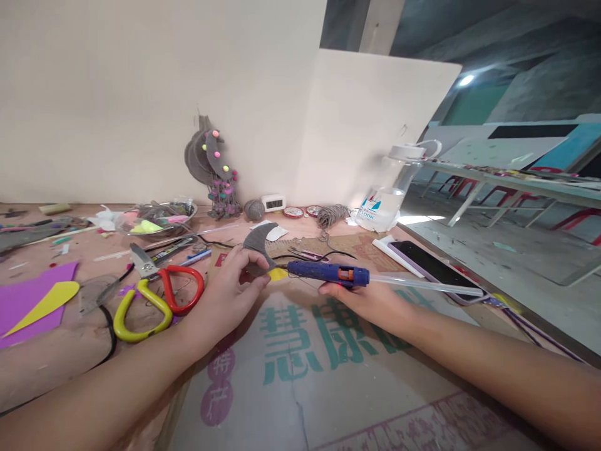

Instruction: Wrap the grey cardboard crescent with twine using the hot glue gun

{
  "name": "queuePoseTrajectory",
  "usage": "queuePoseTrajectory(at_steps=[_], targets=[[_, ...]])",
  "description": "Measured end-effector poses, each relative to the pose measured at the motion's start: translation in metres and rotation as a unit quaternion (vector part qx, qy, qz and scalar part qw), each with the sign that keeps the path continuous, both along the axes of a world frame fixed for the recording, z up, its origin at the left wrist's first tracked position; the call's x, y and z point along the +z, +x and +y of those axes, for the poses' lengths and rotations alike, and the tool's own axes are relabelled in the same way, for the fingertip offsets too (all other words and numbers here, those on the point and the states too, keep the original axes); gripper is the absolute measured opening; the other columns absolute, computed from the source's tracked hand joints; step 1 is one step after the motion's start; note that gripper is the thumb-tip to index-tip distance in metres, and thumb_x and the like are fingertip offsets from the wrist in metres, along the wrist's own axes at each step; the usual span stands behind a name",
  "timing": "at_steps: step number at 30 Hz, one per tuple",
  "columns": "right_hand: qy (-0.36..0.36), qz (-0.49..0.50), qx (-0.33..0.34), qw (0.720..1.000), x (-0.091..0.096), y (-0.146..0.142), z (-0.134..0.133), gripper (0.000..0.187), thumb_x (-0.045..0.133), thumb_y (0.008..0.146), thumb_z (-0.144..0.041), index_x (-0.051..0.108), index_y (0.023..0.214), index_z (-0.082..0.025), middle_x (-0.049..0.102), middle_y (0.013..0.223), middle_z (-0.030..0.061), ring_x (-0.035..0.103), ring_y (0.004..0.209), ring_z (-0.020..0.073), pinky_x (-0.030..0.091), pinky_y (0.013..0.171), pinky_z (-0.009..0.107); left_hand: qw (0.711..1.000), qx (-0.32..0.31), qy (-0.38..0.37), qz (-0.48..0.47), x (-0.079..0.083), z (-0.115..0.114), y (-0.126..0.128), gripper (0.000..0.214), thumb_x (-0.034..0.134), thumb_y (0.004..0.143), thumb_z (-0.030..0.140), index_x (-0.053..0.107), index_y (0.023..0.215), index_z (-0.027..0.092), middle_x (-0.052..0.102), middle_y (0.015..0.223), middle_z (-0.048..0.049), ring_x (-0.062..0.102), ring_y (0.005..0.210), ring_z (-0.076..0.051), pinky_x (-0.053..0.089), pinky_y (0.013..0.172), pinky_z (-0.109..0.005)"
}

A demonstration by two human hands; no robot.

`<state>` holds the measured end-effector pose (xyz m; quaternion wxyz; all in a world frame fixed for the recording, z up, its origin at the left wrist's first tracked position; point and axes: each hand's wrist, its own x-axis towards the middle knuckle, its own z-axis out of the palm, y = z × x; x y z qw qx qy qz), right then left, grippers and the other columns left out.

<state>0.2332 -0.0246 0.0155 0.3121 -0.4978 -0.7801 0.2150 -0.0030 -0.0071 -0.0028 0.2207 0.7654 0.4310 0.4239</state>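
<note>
Between the thumb and fingers of my left hand (232, 288) is a grey crescent-shaped piece (257, 241), its curved tip pointing up. My right hand (361, 300) is closed around a blue hot glue gun (312, 270), held sideways with its nozzle pointing left at the crescent. A long clear glue stick (427, 285) juts out of the gun's back end to the right. The nozzle meets the lower edge of the crescent, though contact is hard to make out. A bit of yellow material (278, 274) shows just below the nozzle. Under both hands lies a printed cardboard sheet (300, 401).
Red-and-yellow scissors (159, 294) and purple sheets (37, 300) lie left. Behind are a bowl of scraps (159, 219), a decorated grey hanging (213, 163), a small clock (273, 202) and grey yarn (332, 216). A water bottle (387, 188) and phone (436, 266) stand and lie right.
</note>
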Motion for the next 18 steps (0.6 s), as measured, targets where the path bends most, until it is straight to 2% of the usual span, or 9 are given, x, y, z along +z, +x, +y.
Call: queuePoseTrajectory(at_steps=[18], targets=[[0.003,-0.021,-0.002,1.000,-0.0034,0.0017,0.0020,0.024,0.052,0.079,-0.044,0.054,0.082,-0.021,0.061,0.079,0.0017,0.057,0.075,0.0173,0.044,0.066,0.027,1.000,-0.005,-0.009,-0.013,0.0008,-0.0003,-0.0002,0.013,0.049,0.078,0.013,0.050,0.086,0.021,0.050,0.087,0.0004,0.049,0.073,-0.012,0.042,0.062,-0.023]])
